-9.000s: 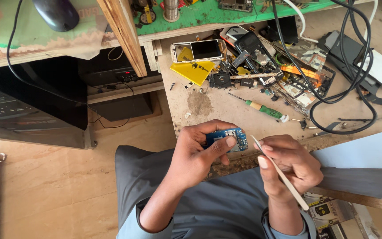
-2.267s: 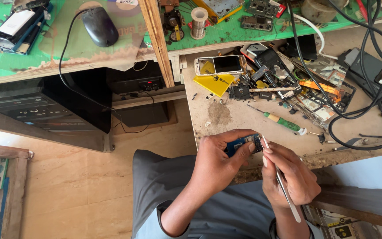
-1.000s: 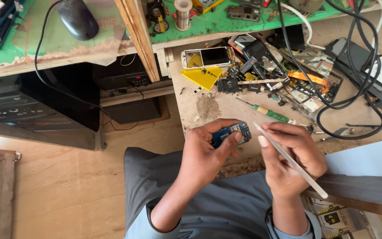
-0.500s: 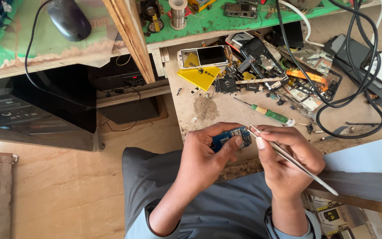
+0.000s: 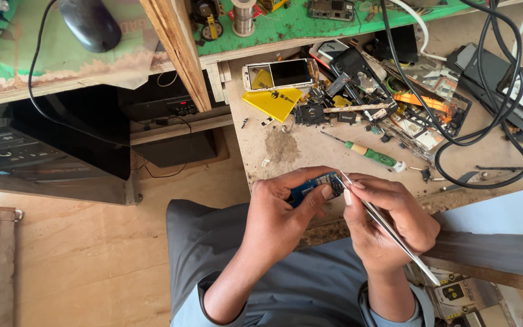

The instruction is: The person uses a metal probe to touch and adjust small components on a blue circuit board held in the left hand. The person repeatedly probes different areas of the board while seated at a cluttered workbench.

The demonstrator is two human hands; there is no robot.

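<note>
Head view: at the table's (image 5: 286, 151) near edge, the left hand (image 5: 279, 212) grips a blue circuit board (image 5: 313, 188). The right hand (image 5: 388, 221) pinches tweezers (image 5: 388, 227), tips on the board; the probing step seems underway, calling for steadiness.

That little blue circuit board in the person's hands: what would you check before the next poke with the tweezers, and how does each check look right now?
1. Blue circuit board gripped firmly: ok, the left hand pinches it between thumb and fingers.
2. Tweezers under control: ok, the right hand holds them like a pen.
3. Tips on the board: ok, they meet its right end.
4. Which part the tips touch: cannot tell, too small.
5. Board supported over the wooden bench: ok, at its front edge.
6. Green-handled screwdriver within reach: ok, just beyond the hands.
</note>
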